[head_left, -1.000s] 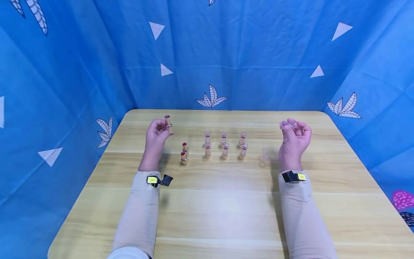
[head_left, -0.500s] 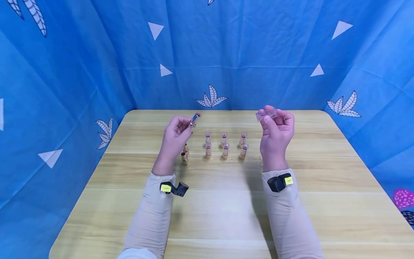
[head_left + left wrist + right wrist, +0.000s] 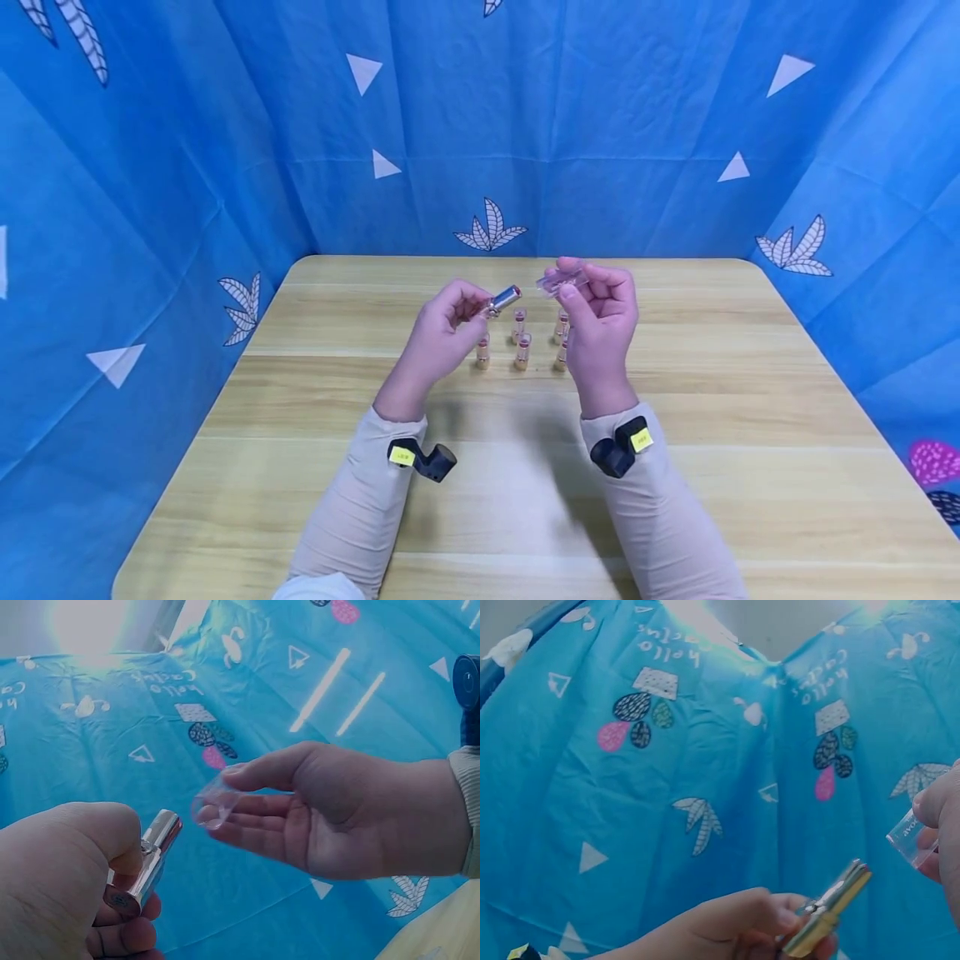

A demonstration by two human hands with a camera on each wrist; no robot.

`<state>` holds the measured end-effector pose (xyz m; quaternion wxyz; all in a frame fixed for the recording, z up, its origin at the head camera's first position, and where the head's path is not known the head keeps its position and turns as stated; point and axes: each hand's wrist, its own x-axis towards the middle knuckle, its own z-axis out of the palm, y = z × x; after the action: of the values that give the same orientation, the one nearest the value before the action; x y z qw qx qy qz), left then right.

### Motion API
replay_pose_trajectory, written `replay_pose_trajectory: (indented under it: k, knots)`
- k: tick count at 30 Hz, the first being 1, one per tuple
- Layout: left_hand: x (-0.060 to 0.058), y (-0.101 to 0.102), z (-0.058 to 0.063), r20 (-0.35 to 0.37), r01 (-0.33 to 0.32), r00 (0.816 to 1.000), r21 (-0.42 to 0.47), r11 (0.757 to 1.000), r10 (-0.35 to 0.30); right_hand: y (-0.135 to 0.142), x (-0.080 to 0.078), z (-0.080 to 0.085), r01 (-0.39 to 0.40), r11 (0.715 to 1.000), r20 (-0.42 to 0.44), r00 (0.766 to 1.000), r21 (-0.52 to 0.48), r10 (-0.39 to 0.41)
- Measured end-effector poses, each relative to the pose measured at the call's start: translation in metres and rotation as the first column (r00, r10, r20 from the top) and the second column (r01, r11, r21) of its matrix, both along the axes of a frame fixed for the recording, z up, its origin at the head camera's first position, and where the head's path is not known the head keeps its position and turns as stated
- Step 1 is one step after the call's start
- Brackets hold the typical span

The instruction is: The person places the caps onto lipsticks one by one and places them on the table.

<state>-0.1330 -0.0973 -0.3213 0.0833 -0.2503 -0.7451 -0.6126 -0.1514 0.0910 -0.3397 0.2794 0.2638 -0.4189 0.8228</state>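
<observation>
Between thumb and fingers my left hand (image 3: 447,329) pinches an uncapped lipstick (image 3: 504,299), its metallic tube tilted up toward the right. My right hand (image 3: 602,329) holds a clear lipstick cap (image 3: 558,282), its mouth facing the lipstick. A small gap separates the two pieces, plain in the left wrist view between the lipstick (image 3: 154,859) and the cap (image 3: 214,802). In the right wrist view, faint white lettering marks the cap (image 3: 915,838). Behind and below the hands, capped lipsticks (image 3: 522,352) stand upright in two rows, some partly covered by the hands.
The wooden table (image 3: 300,500) bears the standing lipsticks near its middle. Blue patterned cloth (image 3: 480,108) hangs along the table's back and sides. A black wrist camera (image 3: 432,461) sits on the left sleeve, another camera (image 3: 617,454) on the right.
Both hands have moved inward, bringing the lipstick and the cap close together. The lipstick has tipped from nearly upright to leaning right. My hands now cover the uncapped lipsticks and loose caps seen earlier.
</observation>
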Motion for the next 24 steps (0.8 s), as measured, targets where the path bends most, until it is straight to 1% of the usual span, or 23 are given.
replay_pose_trajectory:
  k: [4,9,15,24]
  knots:
    - [0.003,0.003,0.001,-0.002,0.011,1.000,-0.015,1.000,-0.011,-0.004,0.001,-0.002,0.000,1.000,-0.014,1.000,0.010,0.000]
    - [0.003,0.005,0.001,-0.002,0.024,1.000,-0.022,0.999,-0.024,-0.007,0.003,-0.001,-0.023,1.000,-0.018,1.000,0.009,0.023]
    - [0.004,0.004,0.000,0.006,0.034,0.999,-0.027,0.999,-0.034,-0.011,0.006,-0.001,-0.040,0.998,0.023,0.999,0.054,0.039]
    - [0.006,0.004,0.003,0.013,0.047,0.999,-0.026,0.999,-0.047,-0.017,0.011,-0.001,-0.056,0.987,0.079,0.996,0.151,0.044]
